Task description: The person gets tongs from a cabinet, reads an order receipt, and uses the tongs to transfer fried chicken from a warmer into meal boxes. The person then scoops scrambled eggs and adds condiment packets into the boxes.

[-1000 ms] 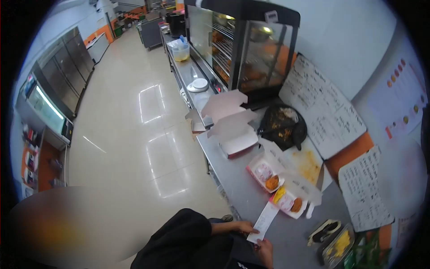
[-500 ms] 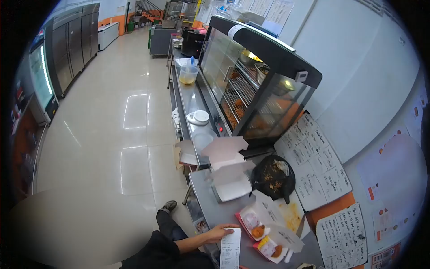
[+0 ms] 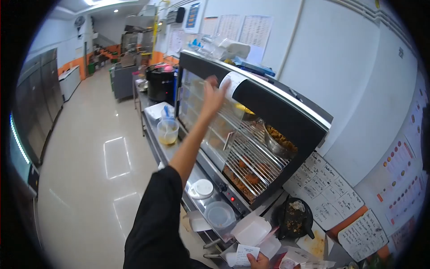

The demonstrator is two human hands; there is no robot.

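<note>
My left hand [image 3: 214, 93] is raised at the top front of the black display warmer [image 3: 277, 103], beside a white paper slip [image 3: 232, 84] on its upper edge. Its fingers are blurred, spread apart and show nothing between them. At the bottom, my right hand [image 3: 259, 261] pinches a printed receipt [image 3: 245, 254]. Open white boxes [image 3: 251, 229] lie just beyond that hand. Behind the warmer's glass, fried pieces [image 3: 252, 178] rest on wire racks, with a metal bowl of food [image 3: 278, 142] above them.
A white scale [image 3: 201, 189], a round plastic lid [image 3: 219, 214] and a tub of yellowish liquid [image 3: 168, 132] stand along the metal counter. At the right is a dark stone mortar [image 3: 293, 218] below handwritten boards [image 3: 323, 188]. A black pot [image 3: 160, 84] stands farther back.
My left hand has let go of the receipt and risen to the warmer's top edge. My right hand still holds the receipt. The view has tilted up and moved closer to the warmer.
</note>
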